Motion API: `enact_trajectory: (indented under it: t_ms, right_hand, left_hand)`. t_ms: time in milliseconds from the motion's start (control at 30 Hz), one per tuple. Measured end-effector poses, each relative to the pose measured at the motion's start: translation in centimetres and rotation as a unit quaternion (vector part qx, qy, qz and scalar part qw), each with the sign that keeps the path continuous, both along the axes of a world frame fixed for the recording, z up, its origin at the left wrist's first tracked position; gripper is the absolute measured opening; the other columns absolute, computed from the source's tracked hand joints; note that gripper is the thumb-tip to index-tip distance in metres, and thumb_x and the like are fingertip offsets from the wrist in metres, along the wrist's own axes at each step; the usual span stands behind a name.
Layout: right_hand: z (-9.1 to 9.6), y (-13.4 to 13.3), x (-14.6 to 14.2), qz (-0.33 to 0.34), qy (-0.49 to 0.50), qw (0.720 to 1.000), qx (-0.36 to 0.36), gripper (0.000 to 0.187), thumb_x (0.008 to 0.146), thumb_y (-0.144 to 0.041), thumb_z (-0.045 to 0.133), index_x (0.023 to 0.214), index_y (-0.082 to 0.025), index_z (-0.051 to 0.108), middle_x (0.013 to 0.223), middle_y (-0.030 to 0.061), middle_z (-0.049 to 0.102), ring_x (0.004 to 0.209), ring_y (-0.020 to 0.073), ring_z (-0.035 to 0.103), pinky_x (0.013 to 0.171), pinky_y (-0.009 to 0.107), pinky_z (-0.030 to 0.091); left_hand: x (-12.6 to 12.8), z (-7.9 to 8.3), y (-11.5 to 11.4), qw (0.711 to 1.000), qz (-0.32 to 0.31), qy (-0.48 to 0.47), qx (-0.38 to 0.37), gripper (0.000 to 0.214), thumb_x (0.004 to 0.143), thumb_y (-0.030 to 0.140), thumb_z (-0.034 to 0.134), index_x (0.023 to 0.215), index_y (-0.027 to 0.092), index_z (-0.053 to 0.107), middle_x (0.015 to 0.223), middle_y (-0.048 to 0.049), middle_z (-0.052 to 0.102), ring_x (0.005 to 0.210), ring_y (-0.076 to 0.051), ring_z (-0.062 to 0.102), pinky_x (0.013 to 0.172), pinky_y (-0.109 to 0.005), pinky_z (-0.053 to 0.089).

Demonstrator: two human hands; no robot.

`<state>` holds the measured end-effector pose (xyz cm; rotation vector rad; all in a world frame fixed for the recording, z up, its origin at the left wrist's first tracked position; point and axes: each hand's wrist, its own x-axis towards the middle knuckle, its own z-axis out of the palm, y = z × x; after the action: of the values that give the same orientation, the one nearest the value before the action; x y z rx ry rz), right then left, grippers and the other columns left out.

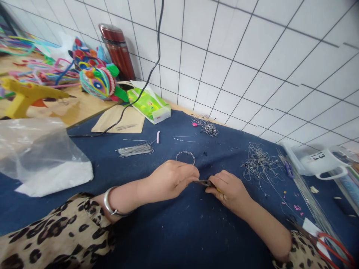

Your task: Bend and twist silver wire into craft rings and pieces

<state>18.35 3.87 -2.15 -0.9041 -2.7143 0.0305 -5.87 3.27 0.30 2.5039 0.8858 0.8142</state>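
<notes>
In the middle of the view my right hand (231, 192) is closed around the handles of a pair of pliers (206, 183), whose yellow grip partly shows. The pliers' dark jaws point left and meet the fingertips of my left hand (174, 179). That hand is closed in a pinch on thin wire; most of what lies between the fingers is hidden. A thin wire loop (185, 152) shows just behind the left fingers, its lower part covered by the hand. Left of the loop a bundle of straight cut wires (135, 149) lies on the dark blue cloth (179, 231).
Tangled wire (259, 162) and a white cup (322, 162) are on the right, with red-handled scissors (335, 246) at the lower right. A plastic bag (56, 179), a yellow glue gun (26, 97) and a tissue pack (150, 104) are left. A black cord (154, 67) hangs down across the back.
</notes>
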Motion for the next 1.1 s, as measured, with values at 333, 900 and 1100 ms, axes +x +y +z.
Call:
enact_trajectory:
  t_ms: [333, 900, 1100]
  right_hand:
    - [0.5, 1.0, 0.4, -0.039, 0.0, 0.999, 0.029, 0.024, 0.087, -0.037, 0.048, 0.091, -0.016, 0.058, 0.074, 0.0041, 0.057, 0.069, 0.0153, 0.045, 0.067, 0.027, 0.037]
    - [0.0, 2.4, 1.9, -0.105, 0.006, 0.989, 0.099, 0.036, 0.085, -0.044, 0.049, 0.101, -0.013, 0.058, 0.083, 0.0083, 0.058, 0.079, 0.0188, 0.051, 0.072, 0.033, 0.04]
    - [0.0, 1.8, 2.1, -0.07, -0.008, 0.975, 0.209, 0.034, 0.083, -0.038, 0.056, 0.105, -0.013, 0.056, 0.087, 0.0084, 0.06, 0.082, 0.0206, 0.051, 0.073, 0.035, 0.038]
  left_hand:
    - [1.1, 0.6, 1.2, 0.957, 0.091, -0.118, -0.251, 0.017, 0.087, 0.025, 0.044, 0.082, 0.017, 0.058, 0.067, 0.0024, 0.06, 0.059, -0.008, 0.059, 0.059, -0.019, 0.044]
    - [2.8, -1.1, 6.0, 0.859, 0.112, -0.23, -0.443, 0.018, 0.08, 0.032, 0.054, 0.078, 0.014, 0.059, 0.073, -0.002, 0.065, 0.065, -0.011, 0.064, 0.056, -0.02, 0.043]
    - [2.4, -1.1, 5.6, 0.826, 0.107, -0.253, -0.493, 0.021, 0.078, 0.035, 0.057, 0.076, 0.014, 0.058, 0.068, -0.0007, 0.063, 0.057, -0.009, 0.061, 0.051, -0.019, 0.039]
